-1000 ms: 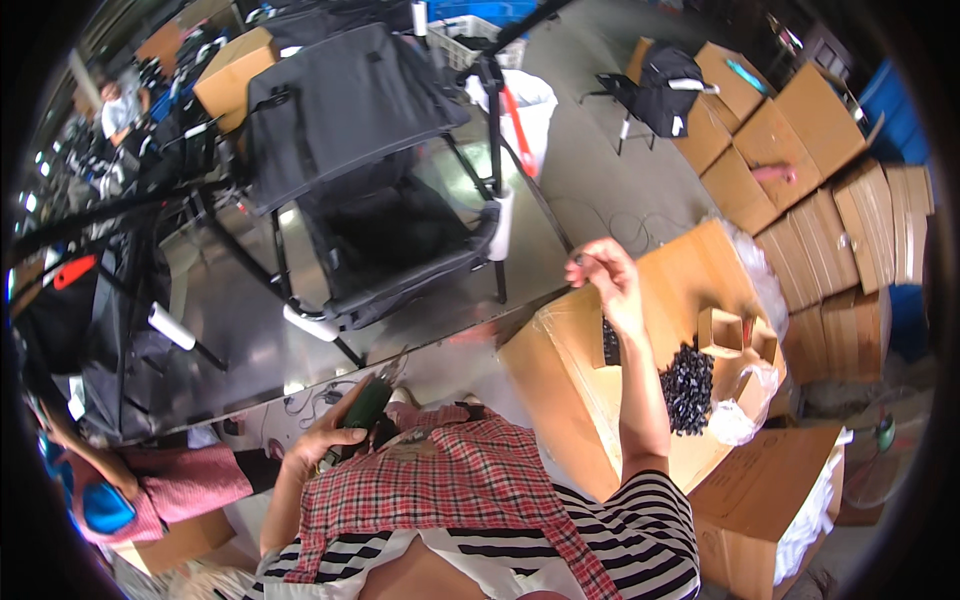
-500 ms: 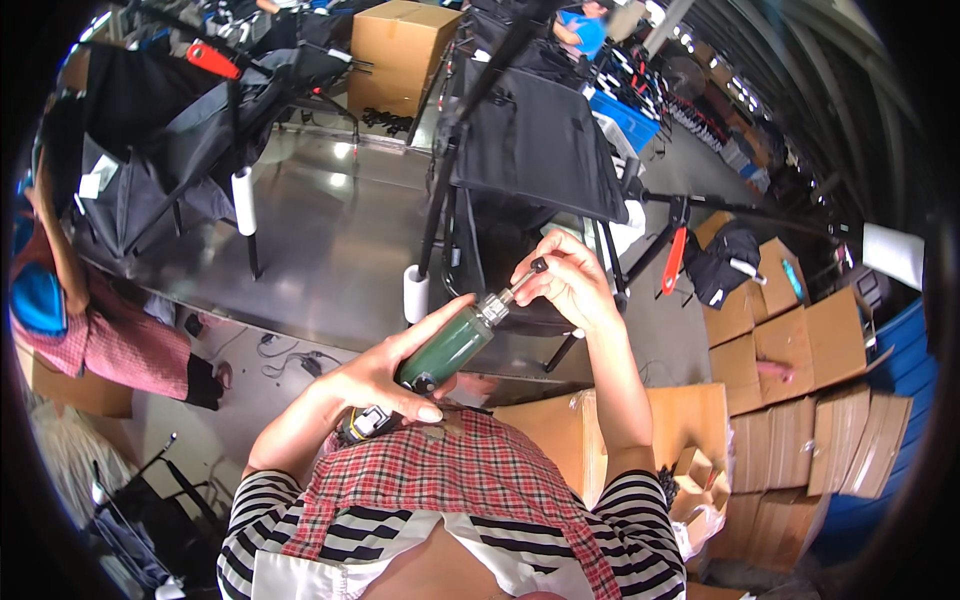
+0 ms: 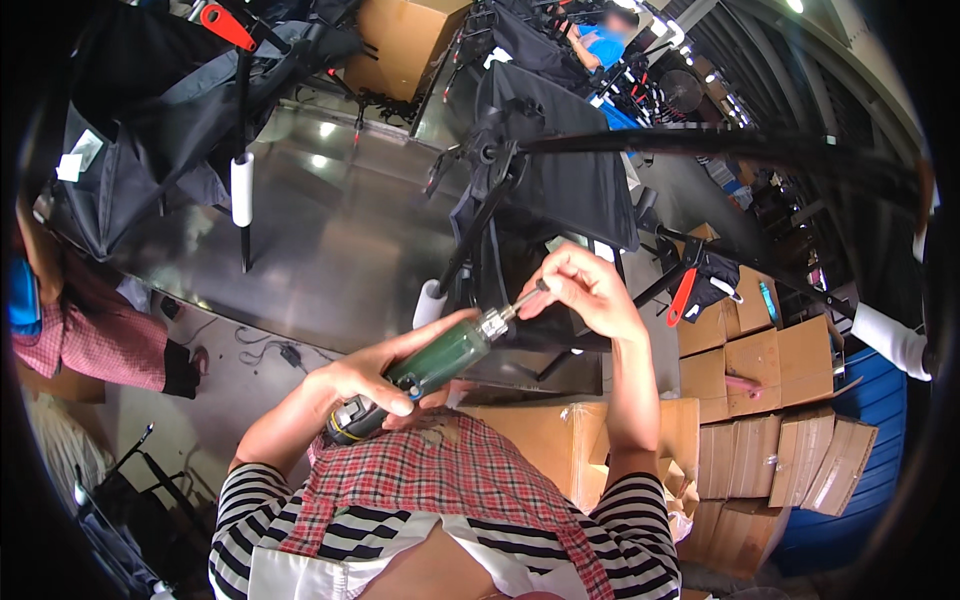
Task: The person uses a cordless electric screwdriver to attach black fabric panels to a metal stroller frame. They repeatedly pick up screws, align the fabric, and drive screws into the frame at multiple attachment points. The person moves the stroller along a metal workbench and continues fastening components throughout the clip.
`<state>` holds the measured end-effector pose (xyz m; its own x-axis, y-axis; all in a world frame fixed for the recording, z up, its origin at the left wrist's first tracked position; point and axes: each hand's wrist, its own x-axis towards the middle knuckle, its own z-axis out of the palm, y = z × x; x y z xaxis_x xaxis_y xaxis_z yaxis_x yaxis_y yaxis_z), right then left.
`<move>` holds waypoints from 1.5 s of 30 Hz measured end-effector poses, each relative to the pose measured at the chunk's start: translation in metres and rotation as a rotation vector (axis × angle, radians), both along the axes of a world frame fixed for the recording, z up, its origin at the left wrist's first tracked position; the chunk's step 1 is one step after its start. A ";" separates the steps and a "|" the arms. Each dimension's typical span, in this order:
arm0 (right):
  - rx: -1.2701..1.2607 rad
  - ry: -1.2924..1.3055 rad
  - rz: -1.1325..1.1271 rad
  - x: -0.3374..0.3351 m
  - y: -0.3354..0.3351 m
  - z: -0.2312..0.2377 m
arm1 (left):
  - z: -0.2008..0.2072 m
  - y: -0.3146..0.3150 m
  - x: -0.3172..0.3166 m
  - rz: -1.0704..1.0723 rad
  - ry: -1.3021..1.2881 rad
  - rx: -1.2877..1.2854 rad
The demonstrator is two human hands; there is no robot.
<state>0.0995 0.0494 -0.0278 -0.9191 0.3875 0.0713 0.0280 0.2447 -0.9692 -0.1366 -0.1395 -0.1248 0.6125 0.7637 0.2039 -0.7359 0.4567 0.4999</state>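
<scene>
My left hand [image 3: 352, 382] is wrapped round the body of a green electric screwdriver [image 3: 442, 356], held slantwise in front of my apron with its silver chuck up and to the right. My right hand [image 3: 592, 295] is closed at the bit's end, fingers and thumb pinched on a small dark screw-like piece [image 3: 542, 286]; its exact kind is too small to tell. Just beyond the hands, a black tubular frame with black fabric [image 3: 565, 150] stands on the metal table [image 3: 330, 240]. White wrapping [image 3: 430, 303] covers the end of one tube near the screwdriver.
Another black fabric frame [image 3: 140, 130] with a red lever [image 3: 228, 28] stands at the far left. Flattened and open cardboard boxes [image 3: 770, 365] pile up at the right. A person in checked clothing [image 3: 110, 345] is at the left, and a person in blue [image 3: 603, 45] sits far back.
My view has shifted, and the frame ahead has turned, with a black tube now reaching across to the right. Both hands keep their holds on the screwdriver and the small piece.
</scene>
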 end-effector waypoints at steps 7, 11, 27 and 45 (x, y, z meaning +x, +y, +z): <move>0.101 0.074 -0.157 -0.026 0.034 0.018 | -0.035 0.010 -0.018 -0.008 -0.330 -0.056; 0.690 -0.113 -0.521 -0.067 0.127 0.011 | -0.056 0.015 -0.040 -0.086 -0.438 0.010; 0.677 -0.013 -0.600 -0.080 0.156 -0.009 | -0.056 0.054 -0.090 0.015 -0.447 -0.077; 0.940 -0.406 -0.282 -0.075 0.083 0.054 | -0.014 0.118 -0.045 0.352 -0.117 0.164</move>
